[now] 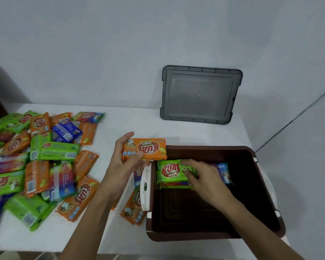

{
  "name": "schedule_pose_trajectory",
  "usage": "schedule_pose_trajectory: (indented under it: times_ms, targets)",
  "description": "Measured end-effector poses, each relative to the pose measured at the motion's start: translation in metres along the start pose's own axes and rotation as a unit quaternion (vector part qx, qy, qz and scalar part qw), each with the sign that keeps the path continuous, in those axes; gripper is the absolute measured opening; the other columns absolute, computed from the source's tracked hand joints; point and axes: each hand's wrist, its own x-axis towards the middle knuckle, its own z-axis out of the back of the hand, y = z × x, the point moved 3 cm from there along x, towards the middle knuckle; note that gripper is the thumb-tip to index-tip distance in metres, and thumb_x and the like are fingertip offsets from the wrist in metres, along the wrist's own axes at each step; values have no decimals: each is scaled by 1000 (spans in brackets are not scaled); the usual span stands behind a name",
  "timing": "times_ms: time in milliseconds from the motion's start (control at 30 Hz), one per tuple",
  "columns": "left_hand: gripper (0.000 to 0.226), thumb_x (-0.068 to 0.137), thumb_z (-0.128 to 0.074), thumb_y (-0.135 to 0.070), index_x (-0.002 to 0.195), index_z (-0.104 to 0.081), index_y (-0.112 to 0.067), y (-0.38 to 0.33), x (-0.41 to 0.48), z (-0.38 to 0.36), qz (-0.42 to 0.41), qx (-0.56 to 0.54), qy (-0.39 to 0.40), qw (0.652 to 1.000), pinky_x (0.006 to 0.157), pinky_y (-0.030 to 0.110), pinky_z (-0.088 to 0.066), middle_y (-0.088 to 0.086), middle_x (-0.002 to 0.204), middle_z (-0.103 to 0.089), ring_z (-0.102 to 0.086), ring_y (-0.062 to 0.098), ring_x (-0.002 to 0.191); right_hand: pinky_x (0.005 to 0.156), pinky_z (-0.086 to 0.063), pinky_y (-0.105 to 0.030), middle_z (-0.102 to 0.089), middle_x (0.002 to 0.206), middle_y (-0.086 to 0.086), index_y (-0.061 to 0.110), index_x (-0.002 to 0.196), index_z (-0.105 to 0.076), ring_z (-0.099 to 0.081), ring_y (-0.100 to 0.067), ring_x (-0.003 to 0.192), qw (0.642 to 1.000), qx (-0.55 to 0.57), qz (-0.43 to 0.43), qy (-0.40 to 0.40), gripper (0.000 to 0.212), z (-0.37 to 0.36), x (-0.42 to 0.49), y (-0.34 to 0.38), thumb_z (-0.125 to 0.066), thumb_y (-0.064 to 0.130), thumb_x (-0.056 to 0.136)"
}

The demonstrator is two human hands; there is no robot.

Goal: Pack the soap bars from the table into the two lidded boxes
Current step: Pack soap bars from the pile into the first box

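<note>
Head view: white desk, with a brown box open at its right end and a grey lid propped on the wall behind. Loose pile of soap bars well to the left. Right hand is inside the box, grip closed on a green bar atop a short stack by the far wall. Left hand grips an orange bar by its left end, just over the box's far-left corner. Its long axis runs left-right, parallel to the green bar. Likely drop spot lies just right and down. Left hand is nearer the pile.
</note>
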Motion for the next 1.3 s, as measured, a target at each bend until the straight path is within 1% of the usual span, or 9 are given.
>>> schedule_pose_trajectory:
  times_ms: [67,267,467,567,700,900,1100,1200,1300]
  targets:
    - [58,86,-64,-22,134,-40,-45,-2,1,-2,-6,-1,-18,1000,89,41,-56,7,123,-60,-66,25,109,69,-40,-15,-47,95,5,28,132,-59,-56,-14,83,998,-63,25,-15,35,0,-2,7,-54,21,98]
    - [57,90,-62,-8,132,-33,-32,-8,4,-9,2,14,-53,998,75,29,-59,3,108,-68,-71,16,94,72,-53,-34,-47,96,2,29,130,-60,-60,-19,83,991,-119,52,-31,33,14,0,13,-53,28,97]
    - [51,90,-61,-2,129,-43,-31,-35,3,-29,-53,110,28,992,76,24,-56,3,113,-62,-65,13,100,78,-46,-5,-67,98,11,31,120,-58,-61,4,94,983,145,71,-85,28,53,3,32,-59,21,95]
    - [60,92,-60,-6,138,-40,-37,-45,5,-46,-61,144,75,985,77,28,-57,0,116,-64,-65,16,105,87,-52,-18,-71,107,3,34,126,-49,-67,-5,101,956,283,69,-21,39,61,6,41,-63,19,93]
    - [80,89,-65,-16,147,-19,-45,-55,11,-68,-50,174,143,973,75,30,-57,1,97,-74,-71,17,89,78,-60,-35,-72,107,-6,41,136,-39,-71,-22,93,934,346,84,36,57,71,2,46,-64,14,92]
    - [62,84,-68,-33,139,-40,-40,-51,18,-86,-100,186,95,973,88,40,-56,-7,117,-68,-69,17,100,72,-61,-47,-65,108,-13,29,121,-57,-73,-31,85,923,381,37,23,45,94,-10,16,-67,0,87]
    - [32,93,-60,-29,124,-57,-36,-26,6,-64,-175,380,-5,908,86,16,-46,-17,122,-60,-56,-3,111,76,-61,-46,-64,115,-9,21,107,-60,-74,-23,87,949,312,-49,16,20,95,-26,-36,-62,6,92]
    - [30,94,-59,-22,124,-60,-28,-11,-1,-47,-216,470,-58,853,94,22,-44,-8,129,-55,-50,8,119,78,-62,-38,-65,116,-5,25,109,-62,-74,-18,87,956,283,-83,16,24,84,-30,-49,-58,7,94]
    - [30,94,-58,-15,123,-62,-22,5,-9,-39,-213,494,-76,840,85,-1,-36,-1,130,-54,-50,13,120,86,-59,-36,-59,125,3,33,111,-62,-64,-15,106,976,202,-83,15,27,73,-26,-58,-63,13,93]
